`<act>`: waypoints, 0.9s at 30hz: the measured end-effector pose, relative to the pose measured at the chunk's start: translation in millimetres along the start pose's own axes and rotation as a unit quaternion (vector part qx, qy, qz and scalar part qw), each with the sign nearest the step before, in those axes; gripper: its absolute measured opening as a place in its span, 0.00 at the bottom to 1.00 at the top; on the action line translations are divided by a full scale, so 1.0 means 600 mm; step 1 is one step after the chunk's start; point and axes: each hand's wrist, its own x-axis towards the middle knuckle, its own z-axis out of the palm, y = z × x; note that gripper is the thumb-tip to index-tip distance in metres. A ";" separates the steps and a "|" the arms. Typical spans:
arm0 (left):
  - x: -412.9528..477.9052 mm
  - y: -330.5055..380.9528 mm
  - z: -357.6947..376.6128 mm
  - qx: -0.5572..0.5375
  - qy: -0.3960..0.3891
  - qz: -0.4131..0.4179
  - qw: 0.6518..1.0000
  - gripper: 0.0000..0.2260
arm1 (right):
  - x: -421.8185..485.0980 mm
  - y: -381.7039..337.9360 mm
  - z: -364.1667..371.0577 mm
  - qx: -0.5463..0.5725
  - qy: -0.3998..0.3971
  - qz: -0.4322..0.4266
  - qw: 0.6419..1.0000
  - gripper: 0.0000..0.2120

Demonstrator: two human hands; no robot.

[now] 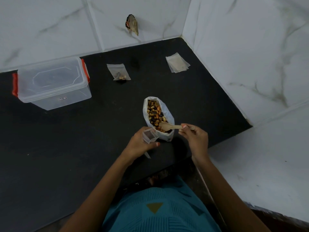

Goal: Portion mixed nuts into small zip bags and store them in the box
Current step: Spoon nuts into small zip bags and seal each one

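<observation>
From the head camera, the left hand (142,145) curls its fingers round an open zip bag (149,135), held just beside the near end of the nut sack (164,113) on the black counter (66,148). The right hand (194,138) pinches the handle of a wooden spoon (168,126), whose bowl lies on the nuts (154,113). Further back sit the clear box (53,82) at the left, a filled bag (119,73) in the middle and a stack of empty bags (177,64) at the right.

No text can be read — the sticker (62,98) on the box (76,97) is too blurred.
</observation>
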 end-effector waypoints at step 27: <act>0.008 -0.003 0.000 0.014 -0.002 0.004 1.000 0.20 | 0.014 -0.014 0.002 -0.055 -0.015 -0.012 0.998 0.04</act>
